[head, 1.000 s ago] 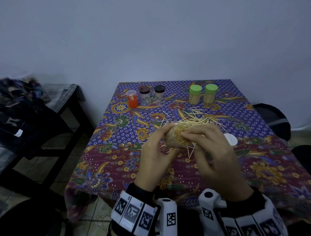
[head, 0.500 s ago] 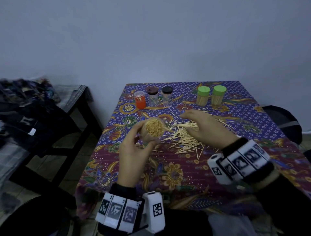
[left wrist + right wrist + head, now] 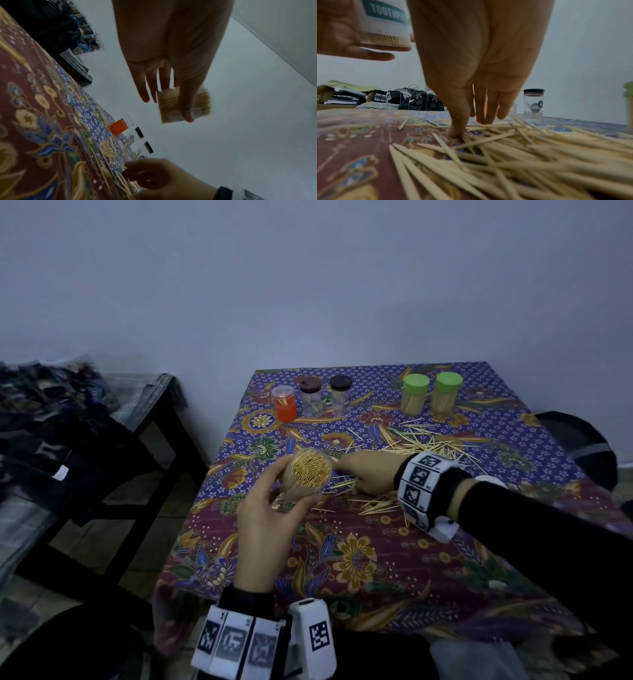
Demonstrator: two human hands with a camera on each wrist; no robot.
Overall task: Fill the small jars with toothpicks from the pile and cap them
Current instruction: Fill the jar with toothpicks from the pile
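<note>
My left hand grips a clear jar packed with toothpicks; it has no cap, hangs above the cloth and tilts its mouth toward me. The left wrist view shows the thumb across that jar. My right hand reaches down just right of the jar, and its straight fingers and thumb touch the loose toothpick pile. In the right wrist view the thumb tip of my right hand presses among the toothpicks. A white cap peeks out behind my right wrist.
At the back of the table stand an orange jar, two clear jars with dark lids and two full green-capped jars. A dark side table with clothes is on the left, a black bag on the right.
My right hand left the jar's mouth and dropped onto the pile. My left hand carried the jar a little to the left and keeps holding it.
</note>
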